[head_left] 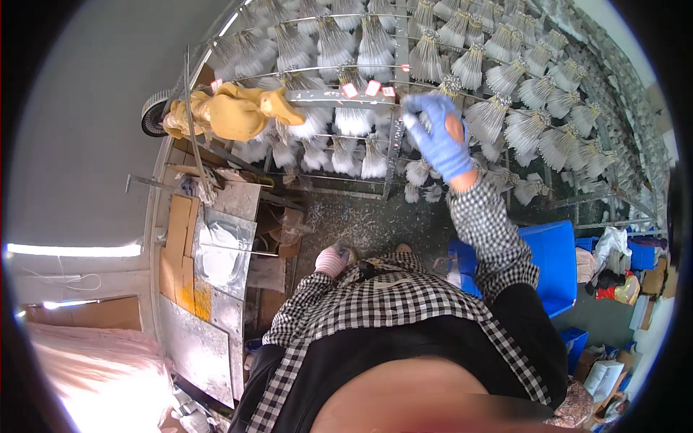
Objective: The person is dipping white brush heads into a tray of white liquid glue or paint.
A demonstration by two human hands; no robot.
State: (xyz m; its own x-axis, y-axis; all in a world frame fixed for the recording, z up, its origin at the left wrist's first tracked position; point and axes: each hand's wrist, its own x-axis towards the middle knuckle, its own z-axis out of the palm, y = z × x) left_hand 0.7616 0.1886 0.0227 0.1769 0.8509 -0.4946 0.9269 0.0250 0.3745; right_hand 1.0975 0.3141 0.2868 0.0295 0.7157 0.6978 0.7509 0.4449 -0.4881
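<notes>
My right hand (440,137), in a blue knit glove with an orange-brown patch, is raised in front of a metal rack. Its thumb and bent fingers are apart, and I see nothing between them. Just left of the fingertips is the end of a grey bar (336,98) bearing small red-and-white tags (372,88). Behind hang rows of fanned bundles of thin whitish pieces (375,45), gathered at the top on rods. Low beside my body is my left hand (332,261) in a pink-and-white striped glove; its fingers are mostly hidden.
Yellow rubber gloves (242,112) drape over the bar's left end. Metal sheets (224,252) and cardboard (177,242) stand at the left. A blue bin (550,267) is by my right side. More bundles (530,133) fill the right rack. Pale bits litter the floor (346,216).
</notes>
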